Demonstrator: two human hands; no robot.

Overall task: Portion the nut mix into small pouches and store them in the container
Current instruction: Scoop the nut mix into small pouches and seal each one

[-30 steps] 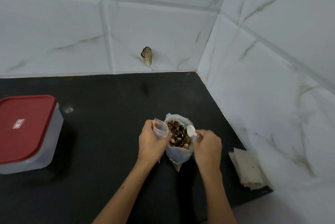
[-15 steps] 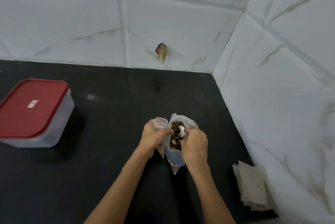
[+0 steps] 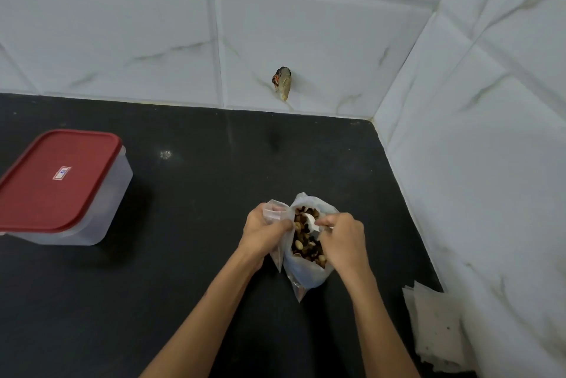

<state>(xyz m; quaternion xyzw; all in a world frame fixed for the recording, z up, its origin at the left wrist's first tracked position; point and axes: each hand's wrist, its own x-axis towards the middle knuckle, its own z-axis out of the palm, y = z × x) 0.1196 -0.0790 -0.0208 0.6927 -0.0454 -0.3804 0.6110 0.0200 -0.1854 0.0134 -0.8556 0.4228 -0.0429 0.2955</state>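
An open clear bag of nut mix (image 3: 306,267) stands on the black counter (image 3: 190,255) near the right wall. My left hand (image 3: 263,232) grips a small clear pouch (image 3: 274,212) against the bag's left side, its mouth open upward. My right hand (image 3: 341,239) holds a white spoon (image 3: 311,221), its bowl dipped among the nuts. A clear container with a red lid (image 3: 58,181) sits closed at the far left of the counter.
A stack of empty clear pouches (image 3: 435,328) lies at the counter's right front corner against the wall. White tiled walls close the back and right sides. A small brown object (image 3: 283,83) is stuck on the back wall.
My right hand has moved the spoon from above the bag's right rim down into the nuts. The left hand kept the small pouch beside the bag. The view shifted left.
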